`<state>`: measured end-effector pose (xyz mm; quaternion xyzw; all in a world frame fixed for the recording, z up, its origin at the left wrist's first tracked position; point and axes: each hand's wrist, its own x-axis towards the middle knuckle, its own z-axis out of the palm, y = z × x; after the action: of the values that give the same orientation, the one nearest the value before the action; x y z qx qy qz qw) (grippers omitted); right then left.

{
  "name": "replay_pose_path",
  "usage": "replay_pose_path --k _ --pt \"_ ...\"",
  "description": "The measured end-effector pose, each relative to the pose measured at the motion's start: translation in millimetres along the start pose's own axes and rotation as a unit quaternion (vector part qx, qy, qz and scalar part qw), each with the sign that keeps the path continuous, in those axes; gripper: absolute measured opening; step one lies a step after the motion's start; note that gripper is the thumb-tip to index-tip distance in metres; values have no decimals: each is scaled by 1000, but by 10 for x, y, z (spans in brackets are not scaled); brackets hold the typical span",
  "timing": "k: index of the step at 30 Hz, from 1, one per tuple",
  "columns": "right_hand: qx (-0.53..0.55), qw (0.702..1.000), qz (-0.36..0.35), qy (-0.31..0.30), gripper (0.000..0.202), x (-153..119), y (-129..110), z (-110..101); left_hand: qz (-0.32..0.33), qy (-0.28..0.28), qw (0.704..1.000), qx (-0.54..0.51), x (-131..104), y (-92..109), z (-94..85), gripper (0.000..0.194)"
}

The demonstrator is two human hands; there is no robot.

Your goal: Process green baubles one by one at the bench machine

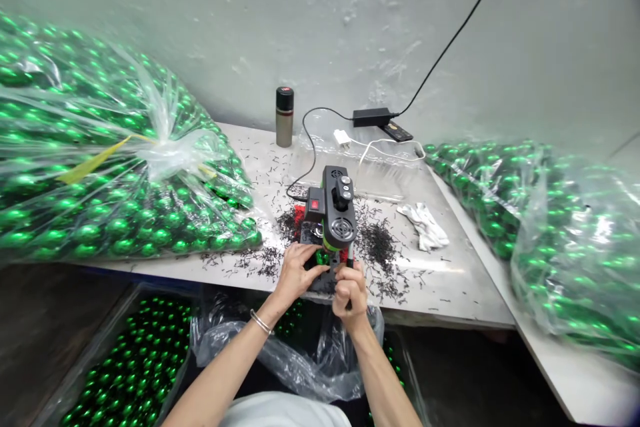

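A small black bench machine [340, 207] with a red switch stands on the table in front of me. Beneath its head sits a shiny green ball [323, 257], pinched between the thumb and fingers of my left hand [299, 271]. My right hand [351, 290] is closed round the machine's lever handle [351, 257], to the right of the ball. Part of the lever is hidden by my fingers. Small black slivers [376, 243] lie heaped and scattered around the machine's base.
Big clear bags of green balls [125, 180] stand at left, and more bags [575, 247] at right. Behind the machine are a bottle [285, 120], a power adapter [371, 117] with cables, and a clear plastic tray [385, 180]. White gloves [425, 227] lie to its right. An open bag [300, 360] hangs below the table edge.
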<state>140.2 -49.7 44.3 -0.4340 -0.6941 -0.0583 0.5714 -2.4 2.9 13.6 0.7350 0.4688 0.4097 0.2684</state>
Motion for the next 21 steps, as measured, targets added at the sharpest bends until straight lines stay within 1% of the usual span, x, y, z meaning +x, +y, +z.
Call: replay_pose_path --k 1,3,6,8,10,11,13,15,16,17,19,20,21 --pt "1 1000 -10 12 28 36 -21 -13 -1 0 1000 -1 12 -4 3 31" --pt "12 998 -28 60 28 165 -102 -52 -1 1 1000 -4 40 -10 7 32" --pt "29 996 22 85 28 470 -291 -146 12 4 1000 -9 18 7 -7 32" --pt "44 993 82 72 28 677 -418 -217 31 15 999 -5 -97 41 -40 33" --pt "62 990 112 60 29 816 -506 -270 60 24 998 12 -295 81 -95 34" --pt "66 989 116 57 30 847 -529 -284 77 21 996 25 -406 98 -132 37" --pt "63 990 108 59 30 839 -536 -285 109 8 992 57 -586 109 -228 49" --pt "57 992 94 68 30 771 -511 -258 124 8 988 97 -622 78 -365 59" --pt "56 992 89 73 30 732 -494 -240 119 22 985 122 -567 46 -454 57" --pt "57 992 85 78 30 696 -478 -222 105 42 982 151 -465 6 -558 51" --pt "57 992 79 84 29 648 -455 -194 48 82 970 225 -152 -85 -797 36" --pt "57 992 76 85 29 637 -448 -187 11 78 960 267 32 -128 -924 33" --pt "56 992 73 85 29 632 -444 -183 -25 48 949 310 214 -165 -1049 32"
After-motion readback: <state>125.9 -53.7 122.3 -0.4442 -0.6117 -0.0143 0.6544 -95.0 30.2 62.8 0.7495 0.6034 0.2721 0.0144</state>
